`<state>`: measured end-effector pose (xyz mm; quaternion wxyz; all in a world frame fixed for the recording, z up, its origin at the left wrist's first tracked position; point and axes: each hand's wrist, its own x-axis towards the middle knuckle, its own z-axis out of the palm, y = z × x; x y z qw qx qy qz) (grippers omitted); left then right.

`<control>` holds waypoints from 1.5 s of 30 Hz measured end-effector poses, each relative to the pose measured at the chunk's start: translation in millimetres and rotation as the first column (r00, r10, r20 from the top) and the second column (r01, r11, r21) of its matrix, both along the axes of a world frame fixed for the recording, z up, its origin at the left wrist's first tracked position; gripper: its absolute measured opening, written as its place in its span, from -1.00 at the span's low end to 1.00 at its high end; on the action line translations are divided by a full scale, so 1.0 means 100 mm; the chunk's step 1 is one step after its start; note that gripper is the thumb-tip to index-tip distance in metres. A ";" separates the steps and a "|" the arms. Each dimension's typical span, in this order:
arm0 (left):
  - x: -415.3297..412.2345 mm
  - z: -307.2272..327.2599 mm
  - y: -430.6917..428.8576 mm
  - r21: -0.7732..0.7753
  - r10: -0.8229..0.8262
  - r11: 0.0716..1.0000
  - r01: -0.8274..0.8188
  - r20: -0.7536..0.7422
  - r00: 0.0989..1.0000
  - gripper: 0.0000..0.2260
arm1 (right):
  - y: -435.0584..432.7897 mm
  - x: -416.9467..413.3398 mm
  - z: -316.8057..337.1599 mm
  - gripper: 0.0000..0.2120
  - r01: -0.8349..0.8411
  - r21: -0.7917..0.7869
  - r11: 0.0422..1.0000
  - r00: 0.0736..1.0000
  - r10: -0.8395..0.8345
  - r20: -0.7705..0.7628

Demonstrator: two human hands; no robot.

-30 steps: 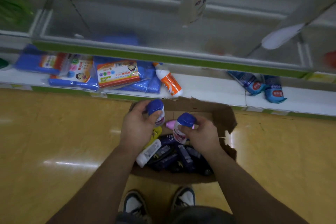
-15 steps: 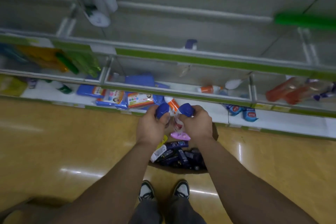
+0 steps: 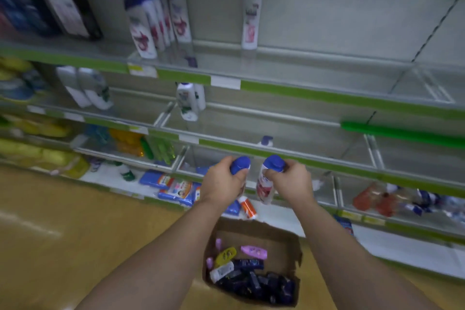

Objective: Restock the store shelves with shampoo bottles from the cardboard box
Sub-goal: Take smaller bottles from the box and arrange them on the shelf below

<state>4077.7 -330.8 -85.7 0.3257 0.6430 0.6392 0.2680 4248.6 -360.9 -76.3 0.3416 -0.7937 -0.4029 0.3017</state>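
- Cardboard box (image 3: pixel 266 235): open at the top, standing on the yellow floor (image 3: pixel 75 234) between the person's forearms. All places below are given from this box.
- Left hand (image 3: pixel 221 181): above the box and beyond its far edge. Its fingers are curled together round a blue-capped shampoo bottle (image 3: pixel 240 165), and only the cap and a strip of the body show past the hand.
- Right hand (image 3: pixel 293 181): above the box, level with the left hand and apart from it. Its fingers and thumb are curled round the top of a white shampoo bottle with a red label (image 3: pixel 264 186), just under the blue cap. The body hangs below the fist, slightly tilted.
- Stock inside the box: a heap of dark bottles (image 3: pixel 254 282) against the near wall; a white bottle (image 3: pixel 221 270), a yellow bottle (image 3: pixel 225 255) and a pink bottle (image 3: pixel 253 252) lying nearer the middle.
- Green-edged shelves (image 3: pixel 276 152): beyond the box, in several tiers rising above it; both held bottles are level with a lower tier.
- Row of white bottles with red markings (image 3: pixel 153 22): high above the box, on an upper tier to its left, upright.
- Single white bottle (image 3: pixel 251 20): same tier, straight above the box, upright.
- Blue packs (image 3: pixel 171 186): lowest tier, beyond the box to its left, lying flat.
- Orange-and-white bottle (image 3: pixel 247 207): lowest tier, just beyond the far edge of the box, lying on its side.
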 end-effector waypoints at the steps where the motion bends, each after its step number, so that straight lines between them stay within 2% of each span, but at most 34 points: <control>1: 0.00 0.10 -0.02 0.007 -0.009 1.000 0.009 0.015 1.000 -0.73 | -0.01 0.01 0.12 -0.75 -0.008 0.018 1.000 1.000 0.008 0.010; 3: 0.00 0.28 -0.04 0.032 -0.009 0.999 0.009 0.007 1.000 -0.70 | -0.03 0.03 0.35 -0.76 -0.022 0.056 0.998 1.000 0.022 0.004; 6: -0.01 0.60 -0.03 0.068 -0.017 0.998 0.016 0.004 1.000 -0.65 | -0.04 0.08 0.69 -0.64 -0.031 0.111 0.993 0.999 0.029 0.019; 12: -0.07 1.24 0.12 0.158 -0.029 0.987 0.018 0.063 0.998 -0.67 | 0.14 0.15 1.39 -0.58 -0.129 0.216 0.968 0.991 0.119 0.055; 18: -0.19 1.81 0.48 0.262 -0.046 0.965 -0.005 0.189 0.981 -0.68 | 0.42 0.05 2.15 -0.63 -0.222 0.297 0.929 0.975 0.209 0.075; 21: -0.35 2.02 0.72 0.303 -0.051 0.953 -0.009 0.191 0.980 -0.70 | 0.63 -0.11 2.43 -0.67 -0.258 0.335 0.906 0.966 0.239 0.097; 29: -0.92 2.23 1.62 0.337 -0.166 0.940 0.056 0.307 0.937 -0.74 | 1.59 -0.67 2.58 -0.79 -0.291 0.381 0.877 0.957 0.273 0.103; 33: -1.32 2.25 2.14 0.298 -0.189 0.950 0.092 0.313 0.931 -0.72 | 2.21 -1.00 2.47 -0.76 -0.286 0.366 0.886 0.957 0.279 0.074; 39: -1.83 2.28 2.65 0.257 -0.255 0.951 0.174 0.328 0.910 -0.82 | 3.12 -1.33 2.35 -0.74 -0.241 0.337 0.910 0.971 0.221 0.096; 42: -2.01 2.26 2.77 0.262 -0.283 0.945 0.195 0.360 0.889 -0.85 | 3.61 -1.41 2.25 -0.78 -0.193 0.183 0.964 0.975 0.167 0.146; 45: -2.16 2.24 2.85 0.269 -0.304 0.939 0.214 0.356 0.884 -0.85 | 3.95 -1.62 2.28 -0.71 -0.248 0.044 0.968 0.959 0.239 0.151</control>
